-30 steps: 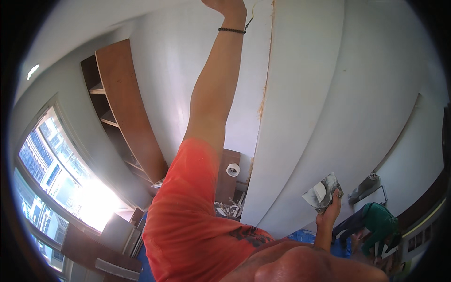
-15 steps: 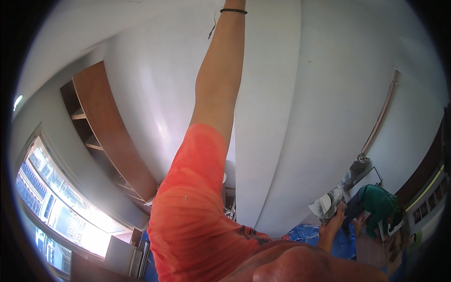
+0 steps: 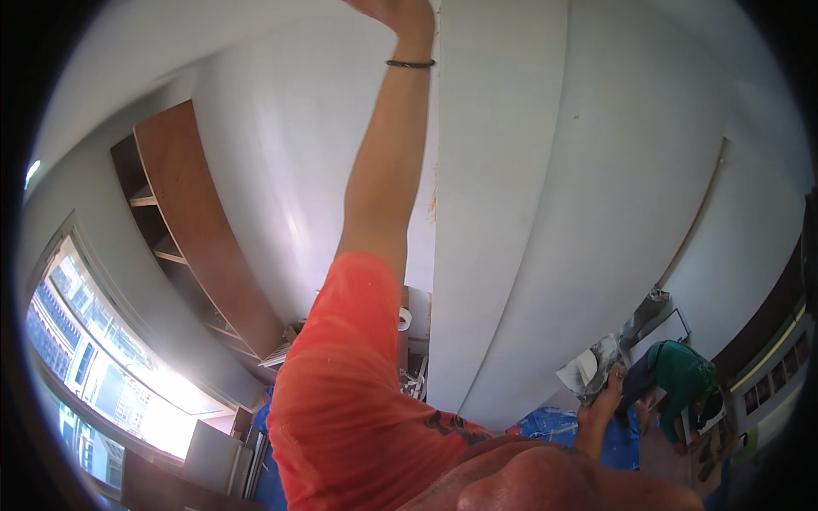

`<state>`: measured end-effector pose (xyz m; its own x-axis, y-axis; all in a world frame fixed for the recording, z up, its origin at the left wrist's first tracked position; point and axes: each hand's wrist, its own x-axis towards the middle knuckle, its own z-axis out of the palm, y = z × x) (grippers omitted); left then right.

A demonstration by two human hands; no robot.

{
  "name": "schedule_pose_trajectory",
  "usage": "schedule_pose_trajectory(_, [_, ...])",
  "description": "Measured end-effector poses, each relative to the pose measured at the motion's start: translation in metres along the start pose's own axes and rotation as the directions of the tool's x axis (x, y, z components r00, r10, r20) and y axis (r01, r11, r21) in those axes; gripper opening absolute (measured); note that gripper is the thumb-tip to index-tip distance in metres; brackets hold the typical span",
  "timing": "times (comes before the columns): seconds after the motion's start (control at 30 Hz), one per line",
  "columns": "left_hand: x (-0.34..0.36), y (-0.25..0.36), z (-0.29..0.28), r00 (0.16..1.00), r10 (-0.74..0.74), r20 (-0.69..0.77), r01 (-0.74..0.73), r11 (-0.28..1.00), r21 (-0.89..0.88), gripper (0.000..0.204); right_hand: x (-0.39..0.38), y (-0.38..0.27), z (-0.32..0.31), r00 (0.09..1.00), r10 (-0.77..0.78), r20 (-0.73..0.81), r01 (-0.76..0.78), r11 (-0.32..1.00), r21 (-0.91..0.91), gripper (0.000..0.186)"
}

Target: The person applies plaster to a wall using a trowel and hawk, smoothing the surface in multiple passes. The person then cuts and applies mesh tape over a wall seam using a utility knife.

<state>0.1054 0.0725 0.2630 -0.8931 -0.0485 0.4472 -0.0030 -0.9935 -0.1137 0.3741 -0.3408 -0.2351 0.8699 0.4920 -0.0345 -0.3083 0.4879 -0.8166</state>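
My left hand [image 3: 388, 15] reaches up to the top edge, with a dark band at the wrist and an orange sleeve on the arm; its fingers are mostly cut off, so what they touch is unclear. It is beside the white wall [image 3: 498, 170] and a vertical joint with rough brownish edges. Low on the right, my right hand [image 3: 601, 393] grips a square, smeared plastering plate [image 3: 578, 370] carrying pale material.
A wooden shelf unit [image 3: 183, 204] stands left, above a bright window [image 3: 81, 324]. A co-worker in green [image 3: 682, 383] bends at the lower right. Blue sheeting [image 3: 550, 430] covers floor there. Boards [image 3: 209, 460] lean at the lower left.
My left hand rose out of the top edge half a second ago and is back slightly lower now, farther left. The cord seen earlier beside it no longer shows.
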Motion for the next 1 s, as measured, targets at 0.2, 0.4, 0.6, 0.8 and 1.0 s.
schedule_pose_trajectory(0.2, [0.035, -0.031, 0.025, 0.996, 0.080, 0.038, -0.084, 0.989, 0.123, 0.045, -0.002, -0.001, 0.002, 0.999, 0.000, 0.037, -0.001, 1.000, 0.018, 0.055])
schedule_pose_trajectory(0.4, [-0.067, 0.028, 0.073, 0.982, 0.010, 0.190, -0.010, 1.000, -0.002, 0.059, -0.010, -0.002, 0.010, 1.000, 0.010, -0.015, -0.009, 0.999, 0.045, 0.054])
schedule_pose_trajectory(0.6, [-0.150, 0.060, 0.119, 0.972, 0.089, 0.216, -0.081, 0.996, -0.044, 0.065, -0.016, -0.005, 0.016, 0.998, -0.038, -0.040, 0.039, 0.998, 0.039, 0.053])
schedule_pose_trajectory(0.8, [-0.155, 0.075, 0.061, 0.872, -0.032, 0.488, 0.129, 0.978, -0.166, 0.056, -0.019, -0.009, 0.016, 0.998, -0.019, -0.056, 0.021, 0.999, 0.042, 0.051])
schedule_pose_trajectory(1.0, [-0.054, 0.001, 0.048, 0.985, 0.009, 0.171, -0.042, 0.981, 0.189, 0.045, -0.017, -0.008, 0.018, 1.000, 0.003, -0.030, -0.001, 0.999, 0.042, 0.049])
